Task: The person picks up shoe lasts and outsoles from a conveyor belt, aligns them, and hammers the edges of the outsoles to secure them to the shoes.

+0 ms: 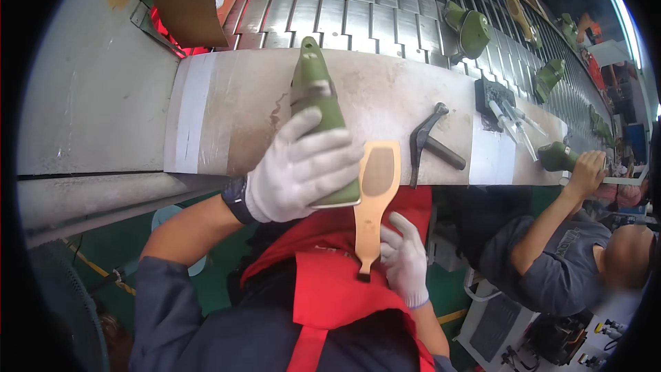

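Green shoe last wrapped in your left hand over the workbench, tan insole board just beside those fingers, your right hand fingertips pinching its lower end, hammer lying beyond, a co-worker's hand well apart.

brown cardboard box at the workbench's far left corner, no labels, signs or screens legible

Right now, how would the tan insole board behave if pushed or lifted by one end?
The insole board probably stays stiff: it juts straight past the green last without drooping. It looks thin and flat, so likely light. Flat, it should slide rather than roll.
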Demonstrator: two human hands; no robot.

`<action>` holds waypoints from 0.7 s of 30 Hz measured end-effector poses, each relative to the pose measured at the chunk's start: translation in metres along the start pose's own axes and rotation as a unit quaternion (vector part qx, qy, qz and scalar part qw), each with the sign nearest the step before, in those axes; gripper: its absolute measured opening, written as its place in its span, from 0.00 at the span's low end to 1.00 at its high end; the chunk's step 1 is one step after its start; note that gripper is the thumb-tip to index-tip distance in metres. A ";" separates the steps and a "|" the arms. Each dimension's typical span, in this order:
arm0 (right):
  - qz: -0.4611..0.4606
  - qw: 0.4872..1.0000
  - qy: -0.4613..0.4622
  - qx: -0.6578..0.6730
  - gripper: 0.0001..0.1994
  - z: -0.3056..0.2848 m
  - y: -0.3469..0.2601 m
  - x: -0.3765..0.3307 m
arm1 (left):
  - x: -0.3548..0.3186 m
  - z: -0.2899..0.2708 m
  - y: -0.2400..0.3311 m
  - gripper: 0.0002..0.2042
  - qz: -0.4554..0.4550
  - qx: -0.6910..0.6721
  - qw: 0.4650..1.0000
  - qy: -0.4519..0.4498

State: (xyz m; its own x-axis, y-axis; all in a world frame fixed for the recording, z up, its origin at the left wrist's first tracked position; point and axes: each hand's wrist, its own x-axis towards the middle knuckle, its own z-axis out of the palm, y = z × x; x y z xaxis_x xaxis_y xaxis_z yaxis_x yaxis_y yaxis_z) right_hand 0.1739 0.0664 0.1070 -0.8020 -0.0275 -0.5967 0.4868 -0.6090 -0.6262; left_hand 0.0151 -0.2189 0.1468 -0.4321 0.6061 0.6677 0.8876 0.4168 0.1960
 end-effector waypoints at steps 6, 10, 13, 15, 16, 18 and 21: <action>-0.006 0.980 -0.075 -0.186 0.13 0.035 -0.025 0.027 | 0.111 -0.076 0.010 0.28 -0.423 -0.413 0.798 0.120; -0.080 0.979 -0.108 -0.152 0.17 0.058 -0.045 0.020 | 0.104 -0.051 -0.012 0.32 -0.367 -0.538 0.737 0.178; -0.189 0.921 -0.248 -0.234 0.23 0.090 -0.070 0.010 | 0.111 -0.059 -0.007 0.32 -0.370 -0.578 0.716 0.131; -0.157 0.921 -0.246 -0.259 0.23 0.114 -0.087 0.002 | 0.117 -0.058 -0.002 0.31 -0.383 -0.564 0.726 0.088; -0.120 0.920 -0.246 -0.282 0.22 0.126 -0.092 0.001 | 0.117 -0.053 -0.002 0.31 -0.364 -0.576 0.727 0.086; -0.106 0.922 -0.255 -0.272 0.22 0.139 -0.097 0.011 | 0.120 -0.051 -0.001 0.32 -0.372 -0.591 0.710 0.087; -0.126 0.935 -0.252 -0.216 0.23 0.154 -0.096 0.026 | 0.120 -0.056 -0.002 0.37 -0.381 -0.660 0.639 0.104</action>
State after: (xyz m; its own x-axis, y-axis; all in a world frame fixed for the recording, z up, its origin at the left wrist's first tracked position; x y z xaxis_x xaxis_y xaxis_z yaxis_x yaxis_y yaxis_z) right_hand 0.0529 0.0021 0.2293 -0.9183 -0.3629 -0.1579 0.2669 -0.2730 -0.9243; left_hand -0.0300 -0.1849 0.2663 -0.9103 0.4080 0.0702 -0.1487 -0.4804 0.8644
